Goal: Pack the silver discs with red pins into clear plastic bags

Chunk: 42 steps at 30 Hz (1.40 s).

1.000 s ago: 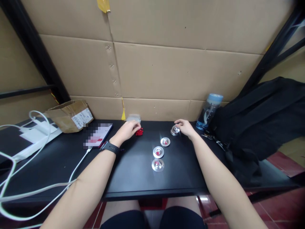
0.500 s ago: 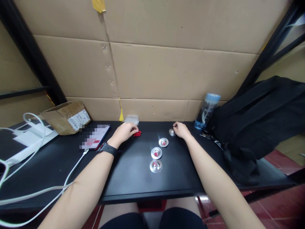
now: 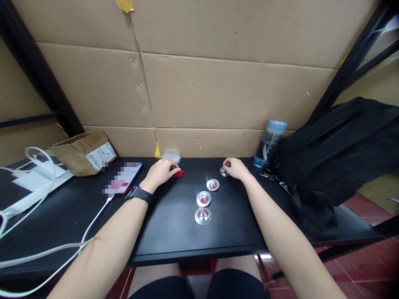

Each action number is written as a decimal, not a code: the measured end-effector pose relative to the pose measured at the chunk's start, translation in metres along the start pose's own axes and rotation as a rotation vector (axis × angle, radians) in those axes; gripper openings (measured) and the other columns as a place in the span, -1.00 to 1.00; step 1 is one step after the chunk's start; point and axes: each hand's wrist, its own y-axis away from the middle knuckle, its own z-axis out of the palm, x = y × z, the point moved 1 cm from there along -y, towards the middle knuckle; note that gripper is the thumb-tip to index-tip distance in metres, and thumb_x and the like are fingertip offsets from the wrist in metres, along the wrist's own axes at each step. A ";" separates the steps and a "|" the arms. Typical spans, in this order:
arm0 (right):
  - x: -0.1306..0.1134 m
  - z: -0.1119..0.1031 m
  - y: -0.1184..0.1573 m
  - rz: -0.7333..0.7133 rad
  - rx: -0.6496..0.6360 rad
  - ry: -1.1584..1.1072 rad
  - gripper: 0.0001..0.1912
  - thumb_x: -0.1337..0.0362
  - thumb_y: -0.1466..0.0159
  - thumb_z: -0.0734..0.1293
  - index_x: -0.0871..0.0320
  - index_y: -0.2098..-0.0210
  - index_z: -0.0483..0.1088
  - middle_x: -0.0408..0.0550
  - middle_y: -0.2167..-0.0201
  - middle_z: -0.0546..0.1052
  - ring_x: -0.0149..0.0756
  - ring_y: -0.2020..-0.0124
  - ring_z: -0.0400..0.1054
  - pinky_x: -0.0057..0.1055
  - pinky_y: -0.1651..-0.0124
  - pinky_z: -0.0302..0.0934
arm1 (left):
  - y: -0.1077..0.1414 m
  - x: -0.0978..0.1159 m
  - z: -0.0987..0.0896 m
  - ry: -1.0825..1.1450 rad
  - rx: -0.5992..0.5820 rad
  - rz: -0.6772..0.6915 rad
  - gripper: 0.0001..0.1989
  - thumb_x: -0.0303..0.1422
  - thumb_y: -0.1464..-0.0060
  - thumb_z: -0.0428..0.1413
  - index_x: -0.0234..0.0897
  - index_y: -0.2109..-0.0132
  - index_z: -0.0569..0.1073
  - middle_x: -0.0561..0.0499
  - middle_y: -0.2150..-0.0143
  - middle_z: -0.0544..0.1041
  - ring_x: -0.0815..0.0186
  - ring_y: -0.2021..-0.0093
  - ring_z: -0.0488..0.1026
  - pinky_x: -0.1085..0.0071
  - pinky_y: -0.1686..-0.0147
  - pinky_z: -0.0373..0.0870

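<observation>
Three shiny round metal dishes, each with a small red bit in its middle, lie in a slanting row on the black table: a far dish (image 3: pixel 213 185), a middle dish (image 3: pixel 203 199) and a near dish (image 3: pixel 203 216). Beyond them, my right hand (image 3: pixel 236 169) pinches the rim of another metal dish (image 3: pixel 223 172), partly hidden by the fingers. My left hand (image 3: pixel 162 172), with a dark watch on its wrist, has curled fingers and thumb closed at the edge of a small red heap (image 3: pixel 178 173). Whatever sits between those fingertips is too small to make out.
A clear plastic box (image 3: pixel 171 155) stands behind my left hand, against the cardboard wall. On the left are a phone (image 3: pixel 126 178) with a white cable and a cardboard box (image 3: pixel 89 153). At right stand a water bottle (image 3: pixel 269 143) and a black backpack (image 3: pixel 339 145).
The view has shifted very slightly. Both hands stay at the same places, my left at the red heap and my right on the far metal dish.
</observation>
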 end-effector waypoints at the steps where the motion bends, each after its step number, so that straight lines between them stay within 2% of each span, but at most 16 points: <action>1: -0.002 -0.003 0.001 -0.026 -0.005 -0.001 -0.83 0.29 -0.25 0.38 0.12 0.17 0.56 0.01 0.14 0.60 -0.22 0.15 0.45 -0.40 0.15 0.24 | 0.000 0.000 0.000 -0.012 0.002 -0.002 -0.72 -0.16 -0.27 0.06 -0.12 0.23 0.64 -0.04 0.17 0.66 0.15 0.17 0.56 0.38 0.23 0.36; 4: -0.010 -0.015 0.009 -0.228 -0.120 -0.064 -0.75 0.33 -0.21 0.43 0.13 0.10 0.57 -0.01 0.12 0.59 -0.28 0.18 0.44 -0.41 0.08 0.26 | 0.000 -0.001 0.002 -0.046 0.019 -0.007 -0.64 -0.15 -0.33 -0.03 -0.16 0.20 0.62 -0.08 0.15 0.65 0.12 0.14 0.55 0.35 0.19 0.38; 7: -0.022 -0.025 0.019 -0.518 -0.377 -0.206 -0.68 0.39 -0.14 0.48 0.07 0.10 0.61 -0.07 0.08 0.58 -0.29 0.14 0.44 -0.43 0.08 0.29 | 0.000 0.001 0.002 -0.047 0.060 -0.001 -0.64 -0.16 -0.34 -0.05 -0.18 0.16 0.61 -0.09 0.12 0.63 0.12 0.10 0.54 0.33 0.14 0.40; 9: -0.029 -0.026 0.023 -0.596 -0.483 -0.249 -0.67 0.42 -0.09 0.50 0.03 0.14 0.63 -0.10 0.07 0.58 -0.27 0.10 0.44 -0.44 0.08 0.29 | 0.001 0.006 -0.002 -0.036 0.101 0.021 -0.65 -0.17 -0.34 -0.04 -0.20 0.15 0.60 -0.10 0.10 0.61 0.12 0.08 0.53 0.32 0.10 0.41; 11: -0.034 -0.023 0.024 -0.606 -0.514 -0.252 -0.71 0.43 -0.06 0.53 0.04 0.22 0.66 -0.10 0.11 0.59 -0.26 0.11 0.45 -0.43 0.08 0.29 | 0.001 0.015 -0.007 -0.003 0.133 0.062 -0.67 -0.20 -0.34 -0.03 -0.21 0.14 0.60 -0.11 0.08 0.60 0.12 0.06 0.52 0.30 0.07 0.41; 13: -0.039 -0.017 0.024 -0.607 -0.501 -0.249 -0.80 0.43 -0.08 0.52 0.07 0.29 0.66 -0.09 0.17 0.61 -0.27 0.15 0.47 -0.42 0.08 0.29 | 0.001 0.027 -0.012 0.071 0.127 0.135 -0.69 -0.23 -0.34 -0.02 -0.22 0.14 0.59 -0.10 0.10 0.60 0.15 0.09 0.52 0.30 0.07 0.41; 16: -0.043 -0.011 0.022 -0.614 -0.416 -0.238 -0.88 0.42 -0.18 0.47 0.09 0.32 0.65 -0.09 0.24 0.62 -0.30 0.24 0.47 -0.42 0.13 0.29 | 0.002 0.049 -0.015 0.211 0.065 0.268 -0.72 -0.27 -0.34 0.00 -0.22 0.14 0.60 -0.08 0.15 0.61 0.20 0.14 0.53 0.33 0.09 0.41; 18: -0.046 -0.010 0.023 -0.628 -0.366 -0.233 -0.80 0.46 -0.19 0.45 0.07 0.24 0.65 -0.09 0.20 0.61 -0.31 0.24 0.45 -0.43 0.15 0.29 | 0.004 0.062 -0.012 0.258 0.024 0.329 -0.74 -0.28 -0.33 0.02 -0.21 0.12 0.60 -0.08 0.15 0.62 0.21 0.15 0.53 0.34 0.09 0.41; 21: -0.052 -0.008 0.027 -0.657 -0.392 -0.212 -0.61 0.52 -0.12 0.46 0.01 0.11 0.63 -0.10 0.10 0.59 -0.32 0.19 0.45 -0.46 0.15 0.28 | 0.006 0.074 -0.004 0.276 -0.021 0.364 -0.77 -0.30 -0.32 0.05 -0.20 0.12 0.61 -0.07 0.15 0.62 0.21 0.14 0.53 0.33 0.08 0.40; 23: -0.055 -0.006 0.028 -0.667 -0.415 -0.183 -0.61 0.53 -0.10 0.49 0.01 0.13 0.63 -0.11 0.13 0.60 -0.32 0.19 0.46 -0.46 0.13 0.28 | 0.007 0.077 0.003 0.290 -0.049 0.368 -0.78 -0.31 -0.31 0.06 -0.19 0.13 0.62 -0.05 0.16 0.62 0.22 0.15 0.54 0.34 0.08 0.40; 25: -0.057 -0.002 0.028 -0.676 -0.401 -0.172 -0.70 0.49 -0.13 0.50 0.04 0.18 0.65 -0.11 0.20 0.61 -0.31 0.19 0.48 -0.44 0.10 0.29 | 0.009 0.078 0.008 0.311 -0.080 0.372 -0.79 -0.31 -0.32 0.07 -0.18 0.13 0.62 -0.04 0.16 0.61 0.24 0.17 0.54 0.36 0.10 0.40; 30: -0.061 0.001 0.025 -0.688 -0.243 -0.277 -0.90 0.34 -0.27 0.46 0.05 0.25 0.66 -0.09 0.26 0.65 -0.29 0.21 0.53 -0.43 0.08 0.31 | 0.009 0.080 0.016 0.358 -0.097 0.366 -0.76 -0.31 -0.35 0.03 -0.16 0.09 0.60 -0.03 0.13 0.60 0.25 0.13 0.54 0.36 0.05 0.40; 36: -0.069 -0.003 0.028 -0.743 -0.140 -0.385 -0.91 0.28 -0.30 0.45 0.04 0.25 0.66 -0.07 0.26 0.66 -0.27 0.23 0.55 -0.42 0.11 0.33 | 0.006 0.077 0.010 0.439 -0.075 0.385 -0.81 -0.27 -0.33 0.07 -0.19 0.08 0.56 -0.03 0.11 0.58 0.25 0.12 0.52 0.37 0.08 0.40; 42: -0.074 -0.006 0.031 -0.749 -0.159 -0.424 -0.88 0.22 -0.32 0.43 0.05 0.27 0.66 -0.06 0.26 0.65 -0.28 0.24 0.54 -0.39 0.10 0.35 | 0.005 0.074 0.006 0.435 -0.087 0.348 -0.80 -0.26 -0.32 0.04 -0.23 0.14 0.52 -0.03 0.21 0.58 0.27 0.24 0.50 0.37 0.19 0.39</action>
